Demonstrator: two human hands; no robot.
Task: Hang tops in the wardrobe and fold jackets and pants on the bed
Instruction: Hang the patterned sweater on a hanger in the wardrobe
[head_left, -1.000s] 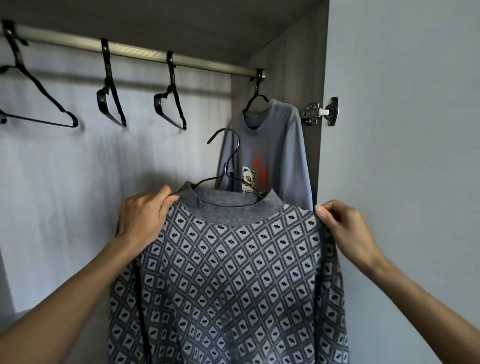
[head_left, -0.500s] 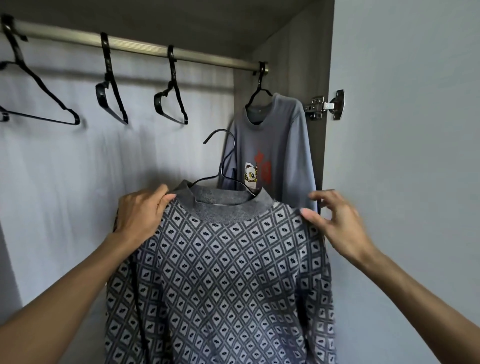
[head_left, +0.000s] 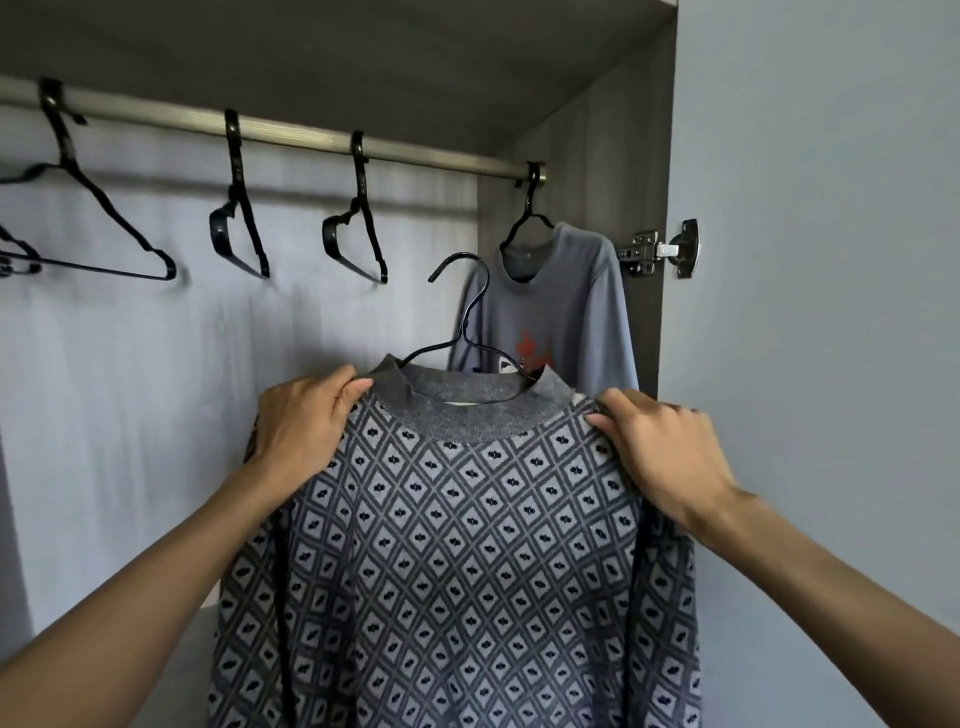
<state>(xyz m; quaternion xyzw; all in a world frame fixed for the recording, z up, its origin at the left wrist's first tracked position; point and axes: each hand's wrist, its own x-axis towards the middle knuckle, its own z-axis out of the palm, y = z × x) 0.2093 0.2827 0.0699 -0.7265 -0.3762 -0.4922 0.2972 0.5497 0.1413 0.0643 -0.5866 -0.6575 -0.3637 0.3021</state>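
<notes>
My left hand (head_left: 306, 431) and right hand (head_left: 660, 457) each grip a shoulder of the patterned sweater (head_left: 457, 545), fingers curled. Its hanger (head_left: 470, 306) hook sits below the rail (head_left: 311, 137), not touching it.

Both arms bare, reaching up & fwd from the lower corners of view: L forearm (head_left: 156, 597) angling up to the right, R forearm (head_left: 831, 592) up to the left. L hand (head_left: 306, 423) shows its back, fingers curled over the sweater (head_left: 467, 545) at its L shoulder, just beside the collar. R hand (head_left: 660, 457), slightly blurred, knuckles up, wrist bent a bit, fingers & thumb pinching the R shoulder fabric near the collar.
</notes>
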